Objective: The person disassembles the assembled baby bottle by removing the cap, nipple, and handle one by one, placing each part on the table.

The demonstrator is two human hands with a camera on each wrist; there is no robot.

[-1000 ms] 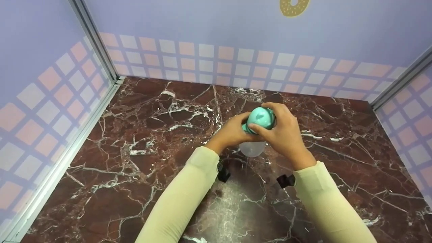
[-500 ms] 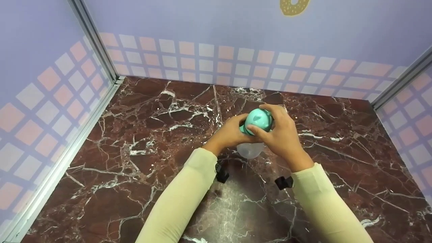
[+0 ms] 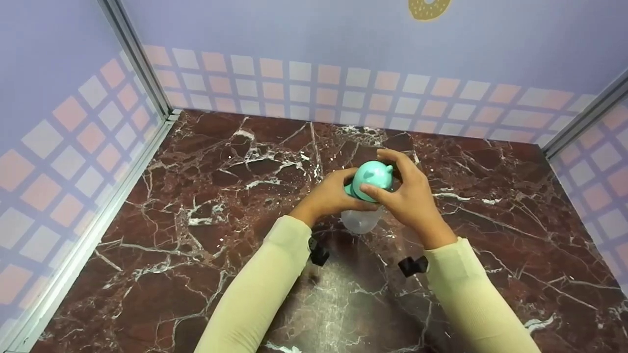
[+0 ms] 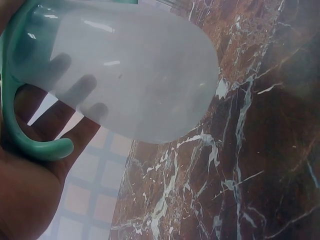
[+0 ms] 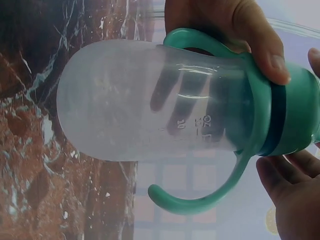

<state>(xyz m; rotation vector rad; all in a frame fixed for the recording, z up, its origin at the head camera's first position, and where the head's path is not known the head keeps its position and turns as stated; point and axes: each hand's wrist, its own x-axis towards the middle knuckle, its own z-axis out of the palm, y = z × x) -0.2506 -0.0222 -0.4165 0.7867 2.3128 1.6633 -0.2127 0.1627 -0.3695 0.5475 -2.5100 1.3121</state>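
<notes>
Both hands [image 3: 373, 196] gripping bottle [image 3: 362, 219] mid-table [image 3: 196, 206]

Both arms in pale sleeves reached forward, hands meeting in the middle. Left hand [image 3: 329, 195] was curled in from the left, right hand [image 3: 411, 200] cupped over from the right, thumb and fingers bent, both gripping.

A red-brown marble tabletop [image 3: 206, 196] meets checkered lilac walls [image 3: 314, 59].
</notes>
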